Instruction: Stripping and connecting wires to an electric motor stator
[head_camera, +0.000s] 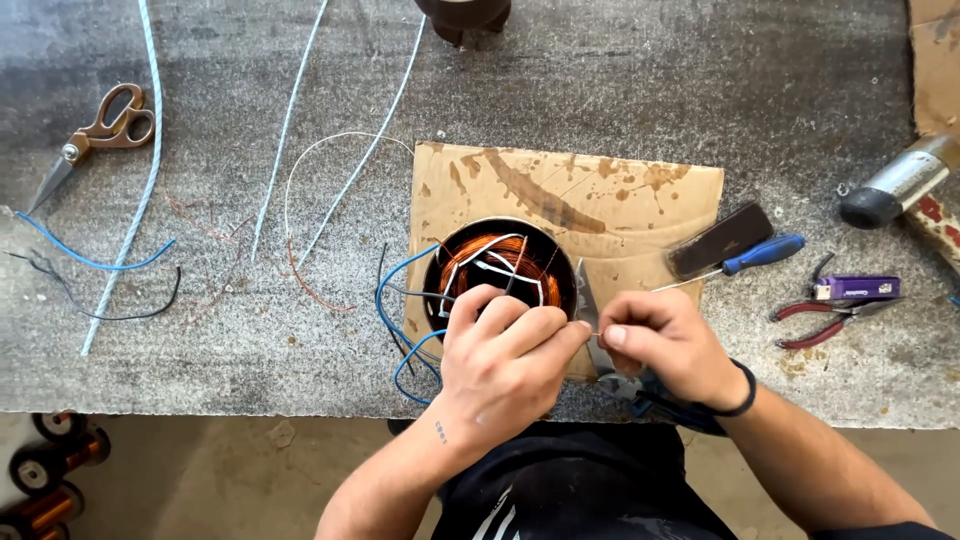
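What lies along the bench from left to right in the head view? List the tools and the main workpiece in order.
scissors → wound copper stator on stained cardboard → blue-handled screwdriver → red-handled pliers → hammer head.

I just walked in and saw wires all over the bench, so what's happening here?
A person works at a grey bench over a round motor stator with copper windings that sits on a stained cardboard sheet. The left hand and right hand pinch a thin wire between them, beside the stator. Brown-handled scissors, a blue-handled screwdriver and red-handled pliers lie untouched.
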